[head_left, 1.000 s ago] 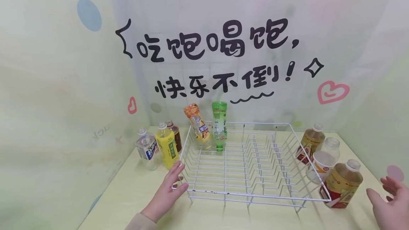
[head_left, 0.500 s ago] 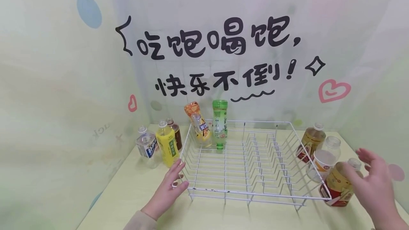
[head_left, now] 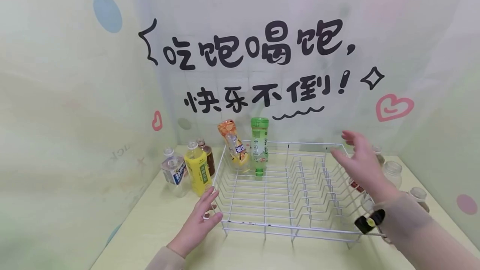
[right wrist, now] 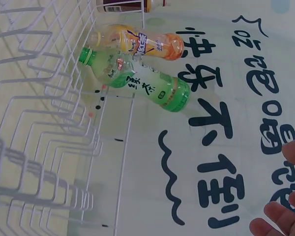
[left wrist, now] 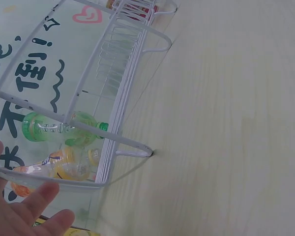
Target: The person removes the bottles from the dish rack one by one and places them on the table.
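Observation:
A white wire dish rack [head_left: 264,203] stands on the table. Two empty plastic bottles lean upside down at its back left: one orange-labelled bottle [head_left: 236,147], tilted, and one green bottle [head_left: 260,143], nearly upright. My left hand [head_left: 198,224] is at the rack's left front corner, fingers loosely bent against the rim; the left wrist view shows the fingers [left wrist: 49,194] beside the wire, and firm contact is hard to tell. Above the rack's right rear side, my right hand [head_left: 360,166] reaches out with spread fingers and holds nothing. Its forearm hides part of the right-hand bottles.
Left of the rack stand a clear bottle with a blue label [head_left: 175,174], a yellow-labelled bottle [head_left: 198,170] and a dark brown bottle [head_left: 210,159]. On the right are a clear wide-mouthed bottle [head_left: 393,172] and another bottle neck [head_left: 419,195]. A printed curtain hangs behind.
My right hand has swept from the right edge, past the right-hand bottles, to above the rack's right rear side. The left hand stays at the corner; the bottles in the rack have not moved.

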Available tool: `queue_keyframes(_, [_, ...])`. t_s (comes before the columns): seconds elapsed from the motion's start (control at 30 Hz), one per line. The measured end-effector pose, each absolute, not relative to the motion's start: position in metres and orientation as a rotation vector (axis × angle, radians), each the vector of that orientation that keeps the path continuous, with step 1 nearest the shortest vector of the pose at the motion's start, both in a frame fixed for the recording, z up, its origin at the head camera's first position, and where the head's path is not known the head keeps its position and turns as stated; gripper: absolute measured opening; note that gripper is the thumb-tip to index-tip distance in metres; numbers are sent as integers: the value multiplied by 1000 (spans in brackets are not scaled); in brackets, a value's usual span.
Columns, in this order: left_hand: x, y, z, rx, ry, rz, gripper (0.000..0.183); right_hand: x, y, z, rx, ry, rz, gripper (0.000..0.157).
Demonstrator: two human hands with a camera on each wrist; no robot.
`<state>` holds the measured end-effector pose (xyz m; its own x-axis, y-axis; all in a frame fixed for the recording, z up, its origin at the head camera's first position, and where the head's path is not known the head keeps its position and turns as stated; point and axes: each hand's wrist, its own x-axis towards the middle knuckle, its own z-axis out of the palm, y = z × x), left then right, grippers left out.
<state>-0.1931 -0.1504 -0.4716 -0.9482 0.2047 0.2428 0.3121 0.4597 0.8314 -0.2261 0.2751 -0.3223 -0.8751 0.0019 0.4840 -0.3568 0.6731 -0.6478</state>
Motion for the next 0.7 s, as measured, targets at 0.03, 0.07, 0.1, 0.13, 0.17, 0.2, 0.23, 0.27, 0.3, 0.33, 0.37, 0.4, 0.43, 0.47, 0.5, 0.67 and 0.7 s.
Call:
queue_keyframes(0.03, [-193, -150, -472, -462, -2591, -1510, 62, -232, 270, -321, 281, -2451, 1090, 67])
queue_keyframes(0.07, [-193, -150, -472, -460, -2592, -1508, 62, -239, 265, -321, 280, -2468, 1099, 68])
queue_keyframes(0.1, [-193, -150, -472, -461, -2594, -1502, 62, -245, 260, -321, 282, -2485, 1114, 69])
queue_keyframes(0.13, [-193, -150, -472, -462, -2594, -1498, 62, -251, 255, -320, 275, -2504, 1129, 70])
queue_keyframes(0.17, [-193, -150, -472, -461, -2595, -1498, 62, -257, 250, -320, 269, -2519, 1130, 71])
queue_keyframes(0.2, [-193, -151, -472, -459, -2596, -1496, 62, -262, 245, -320, 257, -2538, 1143, 72])
queue_keyframes(0.23, [-193, -151, -472, -459, -2596, -1494, 62, -267, 242, -321, 249, -2556, 1158, 74])
queue_keyframes(0.27, [-193, -151, -472, -459, -2596, -1494, 62, -272, 238, -321, 244, -2571, 1174, 74])
queue_keyframes(0.3, [-193, -151, -471, -458, -2596, -1494, 62, -277, 234, -321, 240, -2581, 1190, 74])
queue_keyframes(0.33, [-192, -151, -471, -456, -2596, -1497, 62, -281, 230, -320, 236, -2592, 1209, 74])
queue_keyframes(0.37, [-192, -151, -471, -454, -2598, -1498, 62, -285, 227, -321, 233, -2601, 1225, 74])
queue_keyframes(0.4, [-192, -151, -471, -452, -2599, -1497, 62, -289, 223, -321, 233, -2608, 1248, 74])
queue_keyframes(0.43, [-192, -151, -470, -452, -2602, -1495, 62, -293, 220, -321, 235, -2611, 1267, 73])
queue_keyframes(0.47, [-192, -152, -470, -451, -2604, -1493, 62, -296, 217, -322, 234, -2613, 1283, 73])
queue_keyframes(0.5, [-192, -152, -470, -450, -2608, -1490, 62, -300, 213, -323, 232, -2617, 1289, 72])
queue_keyframes(0.67, [-192, -151, -471, -463, -2611, -1485, 62, -316, 198, -331, 200, -2620, 1357, 69])
queue_keyframes(0.7, [-192, -151, -471, -466, -2611, -1485, 62, -319, 194, -334, 194, -2618, 1378, 69])
